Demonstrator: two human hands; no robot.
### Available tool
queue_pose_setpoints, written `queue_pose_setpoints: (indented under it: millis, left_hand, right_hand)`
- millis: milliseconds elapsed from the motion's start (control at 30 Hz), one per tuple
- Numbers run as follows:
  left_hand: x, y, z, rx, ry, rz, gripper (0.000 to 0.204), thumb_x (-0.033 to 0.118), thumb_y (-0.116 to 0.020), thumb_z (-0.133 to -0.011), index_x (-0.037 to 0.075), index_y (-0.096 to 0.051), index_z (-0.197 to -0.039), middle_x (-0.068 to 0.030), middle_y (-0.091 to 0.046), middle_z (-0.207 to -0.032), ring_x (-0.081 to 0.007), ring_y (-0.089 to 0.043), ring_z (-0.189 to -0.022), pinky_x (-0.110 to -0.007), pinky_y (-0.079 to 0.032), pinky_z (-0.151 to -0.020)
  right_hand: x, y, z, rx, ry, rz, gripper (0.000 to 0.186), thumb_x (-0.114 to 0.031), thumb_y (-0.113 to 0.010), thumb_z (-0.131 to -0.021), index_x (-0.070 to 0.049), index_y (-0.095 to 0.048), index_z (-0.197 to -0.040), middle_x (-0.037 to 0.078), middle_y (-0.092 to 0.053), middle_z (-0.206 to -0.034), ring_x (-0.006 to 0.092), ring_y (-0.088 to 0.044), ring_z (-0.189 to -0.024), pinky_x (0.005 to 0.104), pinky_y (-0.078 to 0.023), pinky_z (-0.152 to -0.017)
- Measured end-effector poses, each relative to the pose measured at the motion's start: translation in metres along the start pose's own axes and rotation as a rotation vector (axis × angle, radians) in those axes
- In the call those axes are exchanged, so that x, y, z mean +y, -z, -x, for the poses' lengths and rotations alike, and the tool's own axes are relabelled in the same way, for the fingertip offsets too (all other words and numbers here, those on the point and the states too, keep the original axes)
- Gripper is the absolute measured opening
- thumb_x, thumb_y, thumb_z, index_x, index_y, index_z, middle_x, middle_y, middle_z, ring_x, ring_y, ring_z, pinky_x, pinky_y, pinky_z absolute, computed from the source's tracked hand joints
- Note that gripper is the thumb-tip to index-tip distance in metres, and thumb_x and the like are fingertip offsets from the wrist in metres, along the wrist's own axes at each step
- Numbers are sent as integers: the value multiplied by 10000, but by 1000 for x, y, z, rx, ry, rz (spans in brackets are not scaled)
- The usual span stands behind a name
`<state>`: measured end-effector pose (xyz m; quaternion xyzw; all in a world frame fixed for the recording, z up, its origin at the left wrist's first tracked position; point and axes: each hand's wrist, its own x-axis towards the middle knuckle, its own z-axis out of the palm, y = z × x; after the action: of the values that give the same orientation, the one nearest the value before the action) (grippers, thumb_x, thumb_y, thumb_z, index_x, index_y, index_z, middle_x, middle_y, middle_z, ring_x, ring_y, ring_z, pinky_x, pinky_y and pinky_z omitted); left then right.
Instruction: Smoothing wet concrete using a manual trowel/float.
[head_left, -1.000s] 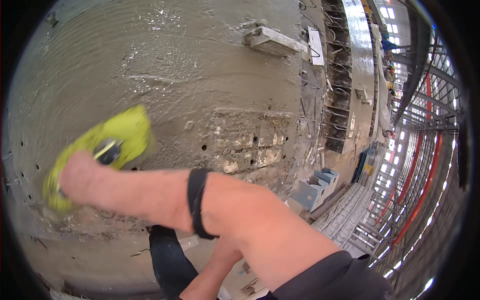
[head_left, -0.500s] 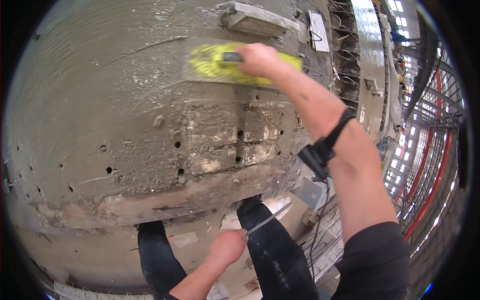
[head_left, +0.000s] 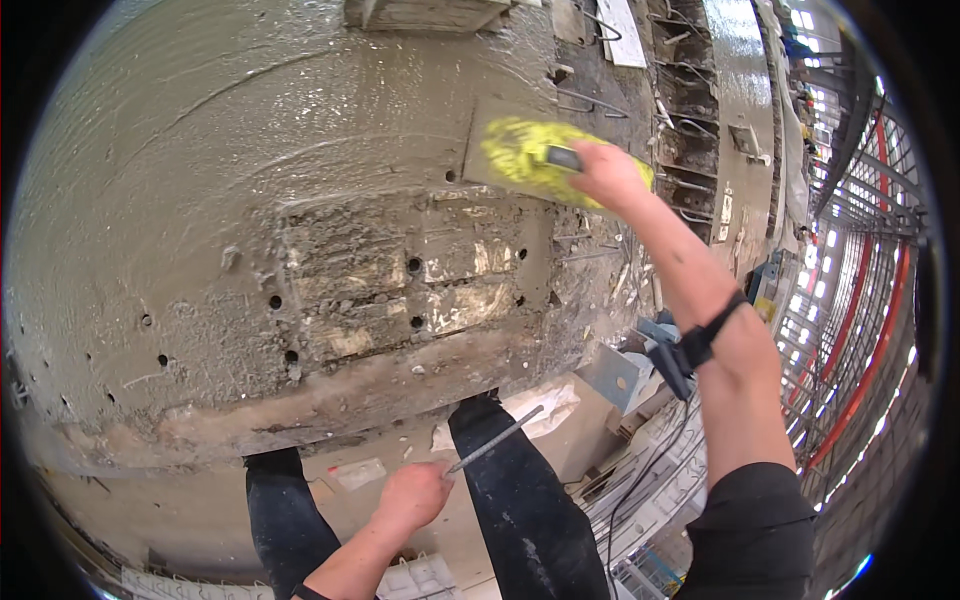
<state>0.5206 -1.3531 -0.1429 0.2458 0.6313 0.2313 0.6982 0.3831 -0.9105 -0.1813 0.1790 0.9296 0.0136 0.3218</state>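
Yellow float (head_left: 530, 165), qty 1, at R edge of wet concrete (head_left: 300, 130); R hand (head_left: 608, 175) gripping its handle (head_left: 563, 157). L hand (head_left: 415, 495) clenched round 1 metal rod (head_left: 500, 437), btwn 2 dark trouser legs (head_left: 530, 510).

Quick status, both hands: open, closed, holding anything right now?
Left hand: closed, holding a thin metal rod.
Right hand: closed, holding the blurred yellow float by its dark handle.

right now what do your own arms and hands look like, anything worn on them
The left hand and right hand are gloveless. The right arm has a short black sleeve and a black strap with a boxy dark device and thin cable.
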Motion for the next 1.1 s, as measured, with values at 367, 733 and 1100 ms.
queue_pose_setpoints:
  millis: [367,733,1100]
  left_hand:
    - [2,-11,-6,10,-26,-22,222,277,-544,-856,85,-621,-936,-181,-642,-805,-379,-608,-796,-478,-481,-713]
    - [5,-7,-6,83,15,30,214,266,-575,-829,72,-627,-903,-174,-634,-782,-375,-608,-794,-479,-481,-696]
    - [3,-12,21,-45,-92,44,223,224,-472,-865,65,-614,-931,-185,-641,-862,-368,-615,-837,-488,-483,-715]
  right_hand:
    - [9,-28,-8,209,101,-69,513,-278,-661,-748,-152,-530,-1228,149,-622,-1079,313,-591,-1022,392,-461,-889]
    - [55,-27,-39,251,-453,-272,401,-252,-585,-766,-153,-581,-1155,148,-649,-1049,310,-617,-980,395,-469,-871]
    - [-32,-76,68,111,-435,-1203,400,-172,-725,-765,10,-579,-1090,96,-656,-943,178,-615,-771,306,-510,-687]
